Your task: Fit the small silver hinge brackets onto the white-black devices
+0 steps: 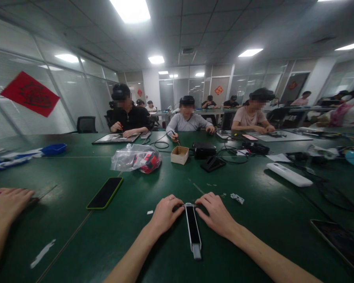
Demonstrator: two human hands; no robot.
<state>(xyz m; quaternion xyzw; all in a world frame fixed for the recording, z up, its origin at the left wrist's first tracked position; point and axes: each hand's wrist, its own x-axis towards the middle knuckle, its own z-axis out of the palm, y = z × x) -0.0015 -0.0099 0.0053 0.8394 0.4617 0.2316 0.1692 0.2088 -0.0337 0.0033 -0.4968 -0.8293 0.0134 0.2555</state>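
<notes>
Reaching in from the lower edge of the head view, the left hand (165, 214) and right hand (216, 214) meet the far end of a narrow device (193, 226), one at each side. Fingers and thumbs on both are bent and partly closed, the fingertips at its upper corners; whether they grip it firmly, I cannot tell. The device has a white rim and a dark face, and sits between the forearms over the green desk (112, 243), with a grey piece (196, 251) at its near end.

Just beside the left hand is a small white scrap (150, 212); farther left lies a phone (105, 193) in a lime-green case. A silvery metal part (237, 198) lies beyond the right hand. Farther across are a clear plastic bag (129, 157) with red and black contents, an open pale box (179, 155) and a black box (204, 150). To the right rests a long white case (289, 175). Another person's hand (10, 202) rests at the left edge, and three people sit along the far side.
</notes>
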